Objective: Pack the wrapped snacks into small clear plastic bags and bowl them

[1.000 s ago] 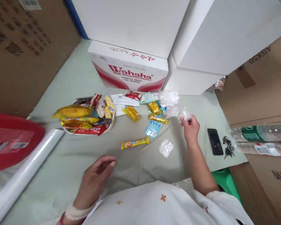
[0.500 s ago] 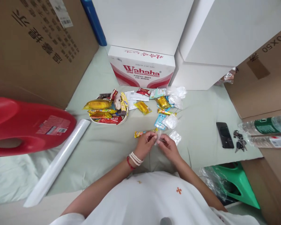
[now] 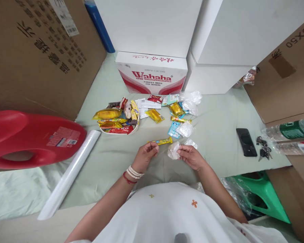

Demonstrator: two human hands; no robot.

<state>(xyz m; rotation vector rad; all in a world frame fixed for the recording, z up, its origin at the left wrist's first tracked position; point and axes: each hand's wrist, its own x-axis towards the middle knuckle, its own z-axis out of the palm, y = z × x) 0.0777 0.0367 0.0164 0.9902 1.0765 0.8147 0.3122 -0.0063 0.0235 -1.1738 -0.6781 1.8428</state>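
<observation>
Between the thumb and fingers of my right hand (image 3: 191, 157) is a crumpled clear plastic bag (image 3: 173, 151), held just above the cloth. My left hand (image 3: 147, 156) is closed in a pinch to the left of the bag; whatever may be in its fingertips is hidden. Just beyond the left fingertips lies a yellow stick-shaped snack packet (image 3: 163, 141), partly covered by that hand. Behind my right fingers rests another clear plastic bag (image 3: 191, 144). Farther back are a folded clear bag (image 3: 185, 129) and a blue packet (image 3: 174, 130).
A white basket (image 3: 121, 133) full of wrapped snacks stands left of loose snack packets (image 3: 155, 115). A Wahaha carton (image 3: 152, 76) is at the back. A red jug (image 3: 40, 135) and a white roll (image 3: 71, 172) lie left; a phone (image 3: 246, 142), keys (image 3: 263, 148) and bottles (image 3: 288, 131) lie right.
My hands have moved apart, the left one leftward and the right one rightward. The clear bag, bunched between both hands before, now shows more spread out at my right fingers.
</observation>
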